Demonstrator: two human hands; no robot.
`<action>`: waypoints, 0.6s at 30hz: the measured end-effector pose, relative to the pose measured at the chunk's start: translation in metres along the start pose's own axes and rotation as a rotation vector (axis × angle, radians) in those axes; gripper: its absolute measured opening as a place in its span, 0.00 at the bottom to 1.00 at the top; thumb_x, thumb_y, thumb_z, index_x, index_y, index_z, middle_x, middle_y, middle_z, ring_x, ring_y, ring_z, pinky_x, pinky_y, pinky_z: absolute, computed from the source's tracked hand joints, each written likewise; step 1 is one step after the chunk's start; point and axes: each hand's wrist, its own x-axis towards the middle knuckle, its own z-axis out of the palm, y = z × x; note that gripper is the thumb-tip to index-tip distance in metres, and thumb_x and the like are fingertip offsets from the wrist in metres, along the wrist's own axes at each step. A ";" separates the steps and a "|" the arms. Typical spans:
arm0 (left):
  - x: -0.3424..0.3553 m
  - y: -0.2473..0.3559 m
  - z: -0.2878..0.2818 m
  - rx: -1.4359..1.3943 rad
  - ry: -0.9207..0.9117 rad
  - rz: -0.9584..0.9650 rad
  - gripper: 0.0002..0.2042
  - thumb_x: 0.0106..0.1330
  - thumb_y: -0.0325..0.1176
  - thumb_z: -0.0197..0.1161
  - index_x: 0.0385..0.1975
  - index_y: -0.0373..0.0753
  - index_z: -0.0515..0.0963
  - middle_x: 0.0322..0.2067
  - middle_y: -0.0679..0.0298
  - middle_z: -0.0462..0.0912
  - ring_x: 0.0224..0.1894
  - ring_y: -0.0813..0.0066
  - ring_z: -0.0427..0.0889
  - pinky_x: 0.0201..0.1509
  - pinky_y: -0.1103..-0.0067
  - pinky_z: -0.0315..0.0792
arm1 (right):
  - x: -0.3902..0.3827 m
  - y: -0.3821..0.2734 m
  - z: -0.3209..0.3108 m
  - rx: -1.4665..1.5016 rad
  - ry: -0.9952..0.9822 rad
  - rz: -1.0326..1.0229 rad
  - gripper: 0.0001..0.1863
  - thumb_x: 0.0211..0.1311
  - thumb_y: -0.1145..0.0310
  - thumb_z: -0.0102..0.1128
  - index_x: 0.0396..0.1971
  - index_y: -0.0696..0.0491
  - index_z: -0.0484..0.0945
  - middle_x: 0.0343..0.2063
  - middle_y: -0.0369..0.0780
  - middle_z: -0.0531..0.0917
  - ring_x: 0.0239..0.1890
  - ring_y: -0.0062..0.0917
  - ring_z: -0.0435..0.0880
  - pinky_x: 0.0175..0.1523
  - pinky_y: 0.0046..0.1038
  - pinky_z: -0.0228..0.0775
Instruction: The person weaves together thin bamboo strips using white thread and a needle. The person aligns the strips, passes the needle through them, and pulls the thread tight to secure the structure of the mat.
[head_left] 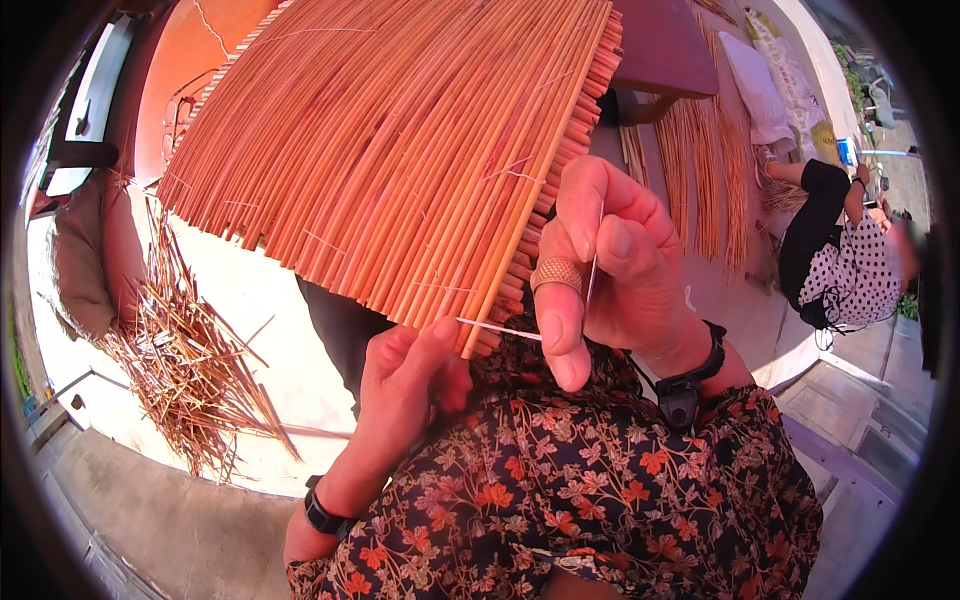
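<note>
A mat of reddish-brown reed stalks lies in front of me, its stalks side by side and crossed by short white stitches. At its near corner my left hand is closed, thumb and fingers pinching the edge stalks. My right hand is raised just right of that corner, pinching a thin needle between thumb and fingers. One finger wears a dimpled metal thimble ring. A white thread runs taut from the mat beside my left thumb to my right hand, where its end is hidden.
Loose broken stalks are heaped on the floor at left. Bundles of long reeds lie at right, near a dark wooden stool or table and white sacks. Another person in a polka-dot top sits at far right.
</note>
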 end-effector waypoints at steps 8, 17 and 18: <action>-0.001 0.006 0.002 0.039 0.012 -0.032 0.23 0.75 0.47 0.57 0.21 0.35 0.79 0.16 0.65 0.80 0.16 0.83 0.75 0.21 0.86 0.65 | 0.017 -0.003 0.008 -0.269 0.116 0.076 0.10 0.76 0.64 0.53 0.40 0.55 0.69 0.35 0.44 0.82 0.34 0.33 0.87 0.40 0.37 0.85; 0.000 0.003 0.005 0.021 0.035 -0.034 0.20 0.76 0.46 0.56 0.26 0.36 0.78 0.17 0.63 0.79 0.16 0.80 0.75 0.21 0.84 0.67 | 0.059 -0.008 0.002 -0.160 -0.001 0.045 0.09 0.73 0.67 0.58 0.35 0.56 0.73 0.31 0.35 0.79 0.30 0.19 0.80 0.40 0.26 0.77; 0.000 0.003 0.005 0.041 0.047 -0.027 0.20 0.76 0.45 0.55 0.26 0.36 0.77 0.17 0.62 0.79 0.16 0.78 0.74 0.20 0.83 0.66 | 0.070 -0.017 -0.001 -0.223 -0.033 0.006 0.08 0.73 0.67 0.58 0.37 0.57 0.74 0.30 0.35 0.79 0.31 0.19 0.80 0.42 0.25 0.77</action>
